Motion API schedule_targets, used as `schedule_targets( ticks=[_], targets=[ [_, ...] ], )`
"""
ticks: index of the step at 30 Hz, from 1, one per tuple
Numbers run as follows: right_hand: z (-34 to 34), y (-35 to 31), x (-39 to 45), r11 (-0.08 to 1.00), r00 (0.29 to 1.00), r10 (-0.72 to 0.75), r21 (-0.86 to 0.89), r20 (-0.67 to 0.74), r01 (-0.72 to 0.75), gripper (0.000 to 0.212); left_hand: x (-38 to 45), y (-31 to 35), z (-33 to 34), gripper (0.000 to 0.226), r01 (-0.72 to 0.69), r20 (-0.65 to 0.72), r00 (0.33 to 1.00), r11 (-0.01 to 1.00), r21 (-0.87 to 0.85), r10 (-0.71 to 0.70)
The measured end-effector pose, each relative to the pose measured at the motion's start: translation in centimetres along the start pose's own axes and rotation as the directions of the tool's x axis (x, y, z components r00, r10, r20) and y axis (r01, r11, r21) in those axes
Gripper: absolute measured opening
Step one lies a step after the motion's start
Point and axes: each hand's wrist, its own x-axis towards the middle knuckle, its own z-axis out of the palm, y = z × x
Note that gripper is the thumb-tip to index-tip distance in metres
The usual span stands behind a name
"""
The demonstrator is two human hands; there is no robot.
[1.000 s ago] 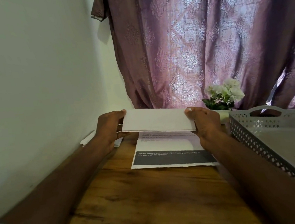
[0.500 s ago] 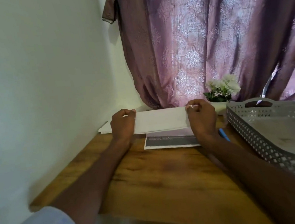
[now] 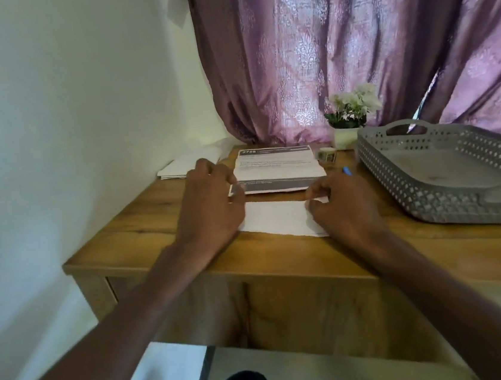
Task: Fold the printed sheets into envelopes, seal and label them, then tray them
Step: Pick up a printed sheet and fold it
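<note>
A white envelope (image 3: pixel 277 218) lies flat on the wooden table (image 3: pixel 141 227), near its front edge. My left hand (image 3: pixel 210 207) rests on the envelope's left end with its fingers stretched forward, and they reach the corner of the printed sheets (image 3: pixel 278 168) just behind. My right hand (image 3: pixel 341 207) covers the right end, fingers curled and pinching the envelope's far right corner. The grey perforated tray (image 3: pixel 405 191) stands to the right, with nothing seen inside.
A small pile of white envelopes (image 3: pixel 184 166) lies at the back left against the wall. A roll of labels or tape (image 3: pixel 328 154), a blue pen (image 3: pixel 347 171) and a potted white flower (image 3: pixel 351 112) sit behind my right hand. A purple curtain hangs behind.
The envelope, held up over the printed sheets a second ago, now lies on the table in front of them. Both hands came toward me and down with it. The camera tilted down.
</note>
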Motion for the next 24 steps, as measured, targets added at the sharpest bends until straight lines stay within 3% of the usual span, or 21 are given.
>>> schedule_targets(
  ticks=[4, 7, 10, 14, 20, 24],
  targets=[
    [0.2, -1.1, -1.2, 0.938, 0.966, -0.257, -0.25, -0.036, 0.24, 0.027, -1.9, 0.9, 0.6, 0.066, -0.16, 0.275, 0.952, 0.985, 0.068, 0.135],
    [0.7, -1.8, -1.8, 0.87, 0.875, -0.445, -0.137, 0.19, 0.473, 0.04, -2.0, 0.5, 1.0, 0.075, -0.16, 0.448, 0.882, 0.987, -0.005, 0.145],
    [0.9, -1.4, -1.6, 0.897, 0.821, -0.41, 0.01, 0.398, 0.443, 0.043, -1.9, 0.7, 0.8, 0.075, -0.157, 0.616, 0.785, 0.984, 0.088, 0.07],
    [0.6, -1.7, -1.2, 0.921, 0.798, -0.292, -0.071, 0.527, 0.383, 0.05, -2.2, 1.3, -0.3, 0.072, -0.151, 0.688, 0.725, 0.973, 0.175, -0.011],
    [0.4, -2.0, -1.1, 0.92, 0.778, -0.204, -0.155, 0.595, 0.359, 0.058, -3.1, 1.3, -1.6, 0.076, -0.111, 0.687, 0.715, 0.949, 0.295, -0.13],
    [0.6, -1.8, -1.0, 0.918, 0.778, -0.199, -0.163, 0.595, 0.36, 0.057, -2.7, 0.9, -2.3, 0.078, -0.088, 0.724, 0.664, 0.942, 0.323, -0.186]
  ],
)
